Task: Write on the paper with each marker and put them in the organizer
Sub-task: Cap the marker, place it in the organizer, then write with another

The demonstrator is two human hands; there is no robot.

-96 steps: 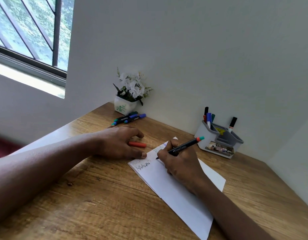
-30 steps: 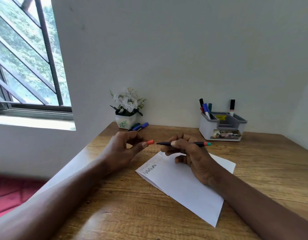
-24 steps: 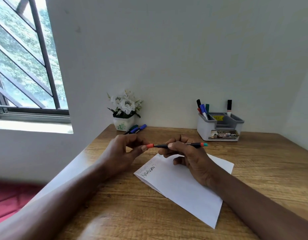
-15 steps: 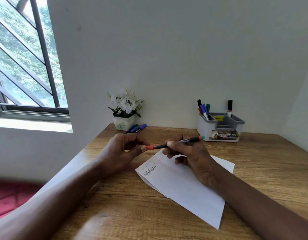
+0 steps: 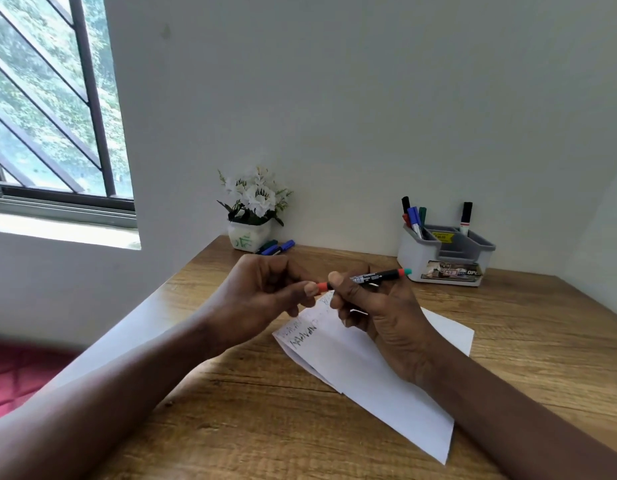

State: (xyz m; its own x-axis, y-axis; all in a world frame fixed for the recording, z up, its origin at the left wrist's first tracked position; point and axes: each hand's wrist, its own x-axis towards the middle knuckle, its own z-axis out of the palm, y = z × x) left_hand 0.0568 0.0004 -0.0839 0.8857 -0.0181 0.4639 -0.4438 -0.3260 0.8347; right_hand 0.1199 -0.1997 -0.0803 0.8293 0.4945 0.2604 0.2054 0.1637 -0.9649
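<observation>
A black marker (image 5: 374,277) with an orange-and-teal end is held level above the desk by my right hand (image 5: 376,308). My left hand (image 5: 265,296) pinches its orange cap (image 5: 323,287), which sits on the marker's tip. Below both hands lies the white paper (image 5: 376,368), with scribbled lines near its far left corner. The grey organizer (image 5: 445,254) stands at the back right against the wall, with several markers upright in it. Two or three more markers (image 5: 277,247) lie beside the flower pot.
A white pot of white flowers (image 5: 252,216) stands in the back left corner of the wooden desk (image 5: 525,341). A barred window (image 5: 54,109) is at the left. Walls close the desk at the back and right.
My right hand lifted the marker off the paper. My left hand picked up the orange cap and pushed it onto the marker's tip. The head view rose toward the wall.
</observation>
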